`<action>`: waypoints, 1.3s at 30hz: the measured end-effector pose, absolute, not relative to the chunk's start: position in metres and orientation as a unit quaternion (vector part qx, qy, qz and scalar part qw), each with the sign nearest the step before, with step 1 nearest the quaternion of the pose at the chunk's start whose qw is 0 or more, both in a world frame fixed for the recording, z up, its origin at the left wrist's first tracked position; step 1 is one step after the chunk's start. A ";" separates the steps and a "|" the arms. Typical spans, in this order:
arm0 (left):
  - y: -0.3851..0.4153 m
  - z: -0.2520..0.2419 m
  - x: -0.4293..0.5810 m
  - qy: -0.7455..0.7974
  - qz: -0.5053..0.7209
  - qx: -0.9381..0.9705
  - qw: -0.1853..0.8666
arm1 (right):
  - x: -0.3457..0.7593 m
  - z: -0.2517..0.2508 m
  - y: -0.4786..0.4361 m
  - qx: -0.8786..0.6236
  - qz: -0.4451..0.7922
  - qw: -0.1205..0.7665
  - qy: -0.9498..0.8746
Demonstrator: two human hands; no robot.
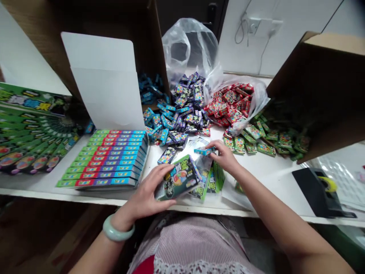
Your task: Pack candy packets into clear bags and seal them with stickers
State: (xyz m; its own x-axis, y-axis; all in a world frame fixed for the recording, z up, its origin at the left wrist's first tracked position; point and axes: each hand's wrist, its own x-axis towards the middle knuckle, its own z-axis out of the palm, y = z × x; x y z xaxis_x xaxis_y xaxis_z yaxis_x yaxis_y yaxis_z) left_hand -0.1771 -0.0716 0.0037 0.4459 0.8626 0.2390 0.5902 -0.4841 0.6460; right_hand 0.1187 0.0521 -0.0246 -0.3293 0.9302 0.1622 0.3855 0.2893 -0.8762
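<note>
My left hand (151, 192) grips a green printed pouch (179, 178) at the table's front edge, fingers wrapped round its left side. A jade bangle sits on that wrist. My right hand (224, 154) pinches a small blue candy box (204, 151) just above and right of the pouch. More green pouches (212, 182) lie flat under and beside the held one, with clear wrappers between them. Behind them is a pile of blue and purple candy boxes (179, 114).
An open white display box (114, 156) filled with rows of candy boxes stands at the left, beside stacked green cartons (31, 129). A bag of red boxes (230, 102) and green boxes (265, 137) spilling from a cardboard carton (327, 87) lie right. A black tape dispenser (319, 192) is near the right edge.
</note>
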 end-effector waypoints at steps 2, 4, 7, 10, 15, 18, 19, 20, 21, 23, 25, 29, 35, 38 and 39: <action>-0.068 0.002 -0.176 0.469 0.286 0.807 0.216 | 0.126 -0.030 0.052 -0.429 0.288 0.300 -0.802; -0.065 0.001 -0.176 0.477 0.286 0.805 0.206 | 0.134 -0.031 0.049 -0.388 0.207 0.221 -0.871; -0.062 -0.003 -0.176 0.478 0.287 0.803 0.210 | 0.141 -0.027 0.040 -0.397 0.166 0.176 -0.885; -0.059 -0.004 -0.173 0.477 0.290 0.803 0.210 | 0.134 -0.026 0.033 -0.481 0.161 0.163 -0.846; -0.057 -0.004 -0.166 0.484 0.271 0.807 0.204 | 0.113 -0.024 0.029 -0.531 0.166 0.144 -0.819; -0.060 -0.004 -0.165 0.488 0.266 0.809 0.193 | 0.122 0.000 0.023 -0.512 0.143 0.257 -0.807; -0.061 -0.005 -0.165 0.484 0.266 0.811 0.192 | 0.127 0.012 0.019 -0.491 0.132 0.289 -0.811; -0.061 -0.006 -0.165 0.480 0.265 0.814 0.193 | 0.133 0.025 0.014 -0.460 0.125 0.297 -0.827; -0.061 -0.007 -0.164 0.474 0.264 0.818 0.195 | 0.138 0.038 0.008 -0.424 0.121 0.280 -0.853; -0.061 -0.009 -0.163 0.459 0.259 0.828 0.192 | 0.145 0.060 -0.004 -0.362 0.122 0.207 -0.900; -0.061 -0.008 -0.161 0.442 0.248 0.844 0.177 | 0.147 0.074 -0.013 -0.321 0.134 0.145 -0.926; -0.063 -0.002 -0.159 0.413 0.229 0.866 0.165 | 0.146 0.080 -0.018 -0.273 0.164 0.084 -0.944; -0.064 -0.001 -0.160 0.390 0.214 0.870 0.214 | 0.146 0.079 -0.011 -0.270 0.167 0.049 -0.947; -0.064 -0.006 -0.158 0.391 0.221 0.862 0.235 | 0.142 0.078 -0.010 -0.270 0.167 0.039 -0.948; -0.064 -0.007 -0.157 0.391 0.226 0.858 0.244 | 0.141 0.077 -0.010 -0.267 0.175 0.040 -0.947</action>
